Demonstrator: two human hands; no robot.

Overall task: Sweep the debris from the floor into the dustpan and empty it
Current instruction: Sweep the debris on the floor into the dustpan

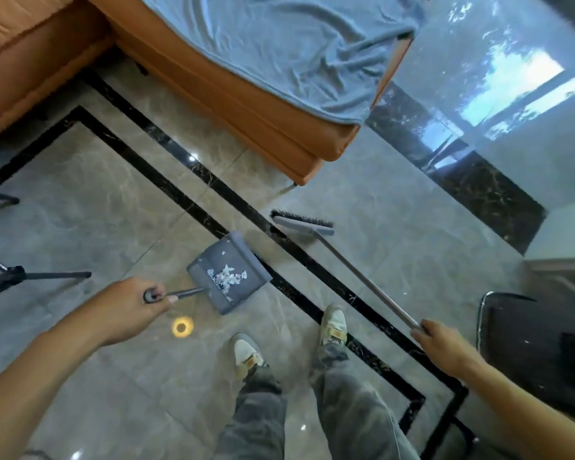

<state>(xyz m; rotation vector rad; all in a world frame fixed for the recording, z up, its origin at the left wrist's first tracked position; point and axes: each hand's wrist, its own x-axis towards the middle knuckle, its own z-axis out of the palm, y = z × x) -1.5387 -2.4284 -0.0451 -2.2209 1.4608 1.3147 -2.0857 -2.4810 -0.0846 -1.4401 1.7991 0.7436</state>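
A grey dustpan (243,260) sits in the middle of the head view, over the glossy marble floor, with a small heap of white debris (226,276) inside it. My left hand (136,305) is closed around the top of its long handle. My right hand (440,340) grips the metal pole of a broom, whose grey head with dark bristles (301,222) lies to the right of the dustpan, beyond the black floor border. The broom head and dustpan are apart.
An orange sofa (279,134) with a blue-grey blanket (279,44) fills the top. Black tripod legs (37,277) stand at the left. A dark bin (538,346) is at the right edge. My feet (332,323) stand just below the dustpan.
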